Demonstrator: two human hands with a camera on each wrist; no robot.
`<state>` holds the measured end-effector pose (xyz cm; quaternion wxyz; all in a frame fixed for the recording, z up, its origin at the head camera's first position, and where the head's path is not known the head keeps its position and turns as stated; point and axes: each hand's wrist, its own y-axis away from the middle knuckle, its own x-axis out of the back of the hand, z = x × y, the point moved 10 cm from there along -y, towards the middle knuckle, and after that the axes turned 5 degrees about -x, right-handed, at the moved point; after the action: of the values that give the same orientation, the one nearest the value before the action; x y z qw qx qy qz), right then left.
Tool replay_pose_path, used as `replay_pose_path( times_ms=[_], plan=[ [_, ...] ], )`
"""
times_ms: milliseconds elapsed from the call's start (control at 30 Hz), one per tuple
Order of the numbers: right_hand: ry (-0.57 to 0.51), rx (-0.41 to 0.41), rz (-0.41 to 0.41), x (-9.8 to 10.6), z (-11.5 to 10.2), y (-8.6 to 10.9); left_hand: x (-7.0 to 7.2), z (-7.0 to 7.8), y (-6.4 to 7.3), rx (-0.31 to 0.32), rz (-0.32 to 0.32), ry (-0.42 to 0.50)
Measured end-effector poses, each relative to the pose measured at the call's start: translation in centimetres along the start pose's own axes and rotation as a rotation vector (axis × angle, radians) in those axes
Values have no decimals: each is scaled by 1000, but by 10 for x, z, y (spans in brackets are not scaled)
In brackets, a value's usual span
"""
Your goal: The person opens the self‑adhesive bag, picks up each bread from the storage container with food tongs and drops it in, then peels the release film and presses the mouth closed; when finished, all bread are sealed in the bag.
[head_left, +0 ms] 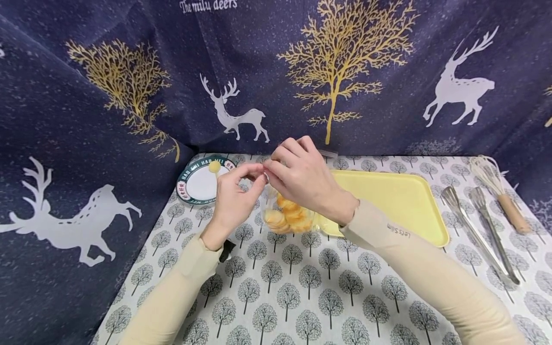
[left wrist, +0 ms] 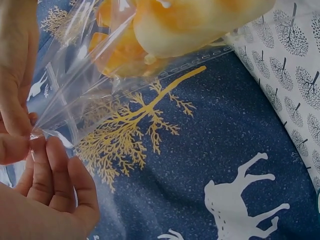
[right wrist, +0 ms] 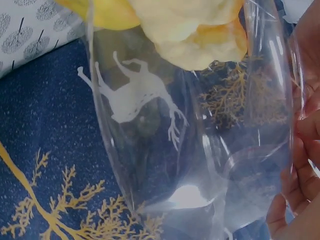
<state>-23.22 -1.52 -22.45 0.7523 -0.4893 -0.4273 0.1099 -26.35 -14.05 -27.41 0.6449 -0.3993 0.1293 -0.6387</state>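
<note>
Both hands meet at the gathered top of a clear plastic bag (left wrist: 65, 100) that hangs upright over the table. My left hand (head_left: 235, 196) pinches the bag's top between thumb and fingers. Close against it, the right hand (head_left: 302, 177) pinches the same gathered plastic, fingers bent. Inside the bag are golden-and-cream bread-like pieces (head_left: 295, 213), smooth and bumpy, seen through the film. From the right wrist the bag (right wrist: 190, 170) appears as a wide loose film below the bread. The fingertips partly hide the exact spot where the plastic is pinched.
A yellow tray (head_left: 384, 201) lies right of the bag. At the left stands a green-rimmed plate (head_left: 200, 187) with a small yellow round-headed item (head_left: 214, 166) over it. Metal tongs (head_left: 478, 235) and a wooden-handled whisk (head_left: 513, 211) lie far right. A dark curtain (head_left: 276, 72) hangs behind.
</note>
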Motion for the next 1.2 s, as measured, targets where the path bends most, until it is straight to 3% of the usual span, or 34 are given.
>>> replay_pose_path(
  times_ms=[167,267,367,533,633,733,900,1200],
  plan=[
    [145,112,36,0,-12,0,-1,3,0,-5,-1,-55],
    [164,141,55,0,-15,0,-1,3,-1,8,0,-75],
    [93,108,64,0,-11,0,-1,2,0,18,5,-69],
    [-102,-30,48,-2,9,2,-2,0,0,35,12,-20],
    [-153,-79,34,-2,17,5,-1,-2,0,50,16,0],
    [-158,-69,18,-2,16,6,0,-2,0,52,15,7],
    [-103,-6,5,-2,6,6,1,-1,-1,33,12,-6],
    [155,168,-11,0,-15,1,1,5,-3,1,-11,-96]
  ],
)
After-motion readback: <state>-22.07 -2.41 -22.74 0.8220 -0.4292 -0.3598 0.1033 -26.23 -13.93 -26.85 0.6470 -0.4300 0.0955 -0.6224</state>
